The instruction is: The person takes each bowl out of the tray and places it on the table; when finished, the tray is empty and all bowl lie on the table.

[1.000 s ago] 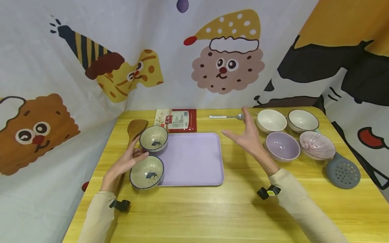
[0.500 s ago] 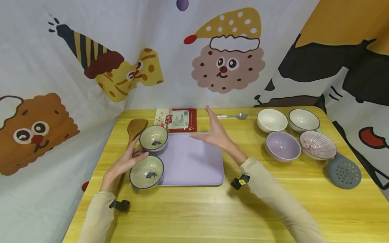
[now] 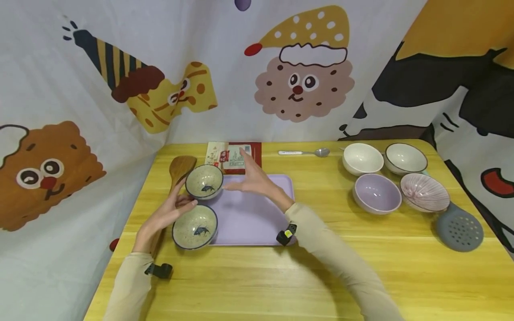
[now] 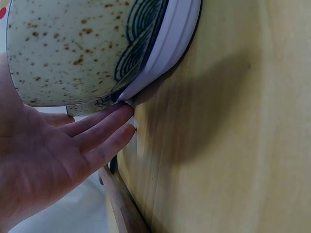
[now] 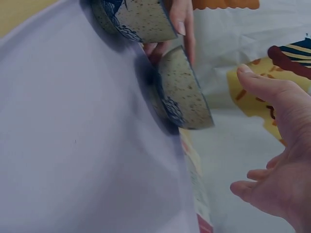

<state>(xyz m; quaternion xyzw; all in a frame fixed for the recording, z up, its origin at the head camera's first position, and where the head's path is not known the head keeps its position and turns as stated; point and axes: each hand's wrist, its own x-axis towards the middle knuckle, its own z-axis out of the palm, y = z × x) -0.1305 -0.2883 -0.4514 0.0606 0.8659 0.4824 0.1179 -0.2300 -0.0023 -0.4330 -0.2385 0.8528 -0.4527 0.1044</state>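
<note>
Speckled beige ceramic bowl with blue fish (image 3: 204, 182) at far-left corner of lilac rectangular tray (image 3: 249, 225); matching near bowl (image 3: 194, 226) at near-left corner. Left hand (image 3: 166, 213) at bowls' left side, fingers extended, thumb by near bowl's rim; can't tell how firm the contact. Right hand (image 3: 254, 180) over tray's far edge, fingers spread, just beside first bowl. Hands apart. Brown wooden spatula (image 3: 181, 167) by table's (image 3: 241, 285) left edge.

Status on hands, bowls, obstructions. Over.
Left hand alongside near fish bowl and far fish bowl. Both upright, left end of purple tray. Right hand empty, apart from far fish bowl. No obstruction visible between them.
</note>
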